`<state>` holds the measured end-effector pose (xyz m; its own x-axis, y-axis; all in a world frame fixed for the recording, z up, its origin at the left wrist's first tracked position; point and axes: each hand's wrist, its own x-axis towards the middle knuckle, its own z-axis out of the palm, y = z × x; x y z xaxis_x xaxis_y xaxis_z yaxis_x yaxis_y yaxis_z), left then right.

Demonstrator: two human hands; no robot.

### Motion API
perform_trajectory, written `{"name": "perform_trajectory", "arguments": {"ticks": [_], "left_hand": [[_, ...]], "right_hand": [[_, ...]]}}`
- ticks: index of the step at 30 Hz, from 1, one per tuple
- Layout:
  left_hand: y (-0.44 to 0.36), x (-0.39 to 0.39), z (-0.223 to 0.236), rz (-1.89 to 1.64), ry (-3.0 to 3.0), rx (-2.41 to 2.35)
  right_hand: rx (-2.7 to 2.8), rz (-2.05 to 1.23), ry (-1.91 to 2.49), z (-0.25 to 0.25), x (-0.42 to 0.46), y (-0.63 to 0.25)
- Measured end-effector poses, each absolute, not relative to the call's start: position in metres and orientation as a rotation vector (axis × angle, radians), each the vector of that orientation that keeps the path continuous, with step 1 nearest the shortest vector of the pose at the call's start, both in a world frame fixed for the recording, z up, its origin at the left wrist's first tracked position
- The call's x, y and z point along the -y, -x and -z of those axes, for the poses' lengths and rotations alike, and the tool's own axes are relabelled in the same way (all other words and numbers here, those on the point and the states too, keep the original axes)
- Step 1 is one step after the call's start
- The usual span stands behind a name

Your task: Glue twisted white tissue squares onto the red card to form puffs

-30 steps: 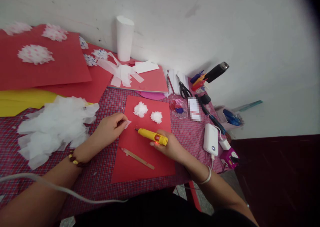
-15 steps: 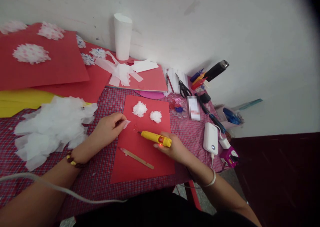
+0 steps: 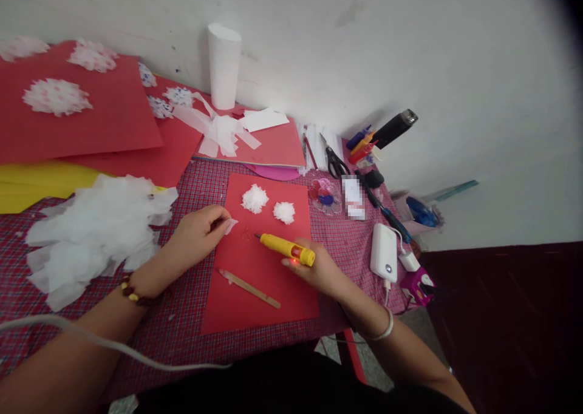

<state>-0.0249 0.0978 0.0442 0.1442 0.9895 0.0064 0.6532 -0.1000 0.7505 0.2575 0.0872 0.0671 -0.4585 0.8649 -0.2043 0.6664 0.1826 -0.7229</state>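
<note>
Pinched in the fingertips of my left hand (image 3: 200,233) is a small piece of white tissue paper (image 3: 231,225), over the left edge of a red paper sheet (image 3: 264,317). My right hand (image 3: 321,268) is wrapped round a yellow glue gun (image 3: 288,249) with a small red light lit on it. Its tip points left, just beside a squiggle of clear glue (image 3: 247,234) on the sheet. Two fluffy white paper flowers (image 3: 254,199) sit on the upper part of the sheet. Below the glue gun lies a wooden stick (image 3: 249,288) with a pinkish end.
Left of my arm spreads a pile of white tissue pieces (image 3: 98,226). Red sheets with paper flowers (image 3: 57,97) lie at the back left. A white roll (image 3: 225,68) stands by the wall. Scissors (image 3: 336,161), a paint dish (image 3: 325,196) and a power bank (image 3: 384,253) sit right.
My right hand has drawn the glue gun slightly right, so its tip is off the glue squiggle. My left hand stays in place with the tissue piece.
</note>
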Motion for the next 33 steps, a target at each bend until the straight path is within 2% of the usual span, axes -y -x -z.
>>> {"name": "perform_trajectory", "arguments": {"ticks": [17,33], "left_hand": [[0.0262,-0.0973,-0.0418,-0.709,-1.831,-1.565],[0.0257,-0.0980,-0.0411,-0.708,-1.849,-1.579]], "right_hand": [[2.083,-1.167,1.521,-0.0626,-0.0868,-0.2573],[2.234,-1.123,1.462,-0.0723,-0.0797,-0.2555]]}}
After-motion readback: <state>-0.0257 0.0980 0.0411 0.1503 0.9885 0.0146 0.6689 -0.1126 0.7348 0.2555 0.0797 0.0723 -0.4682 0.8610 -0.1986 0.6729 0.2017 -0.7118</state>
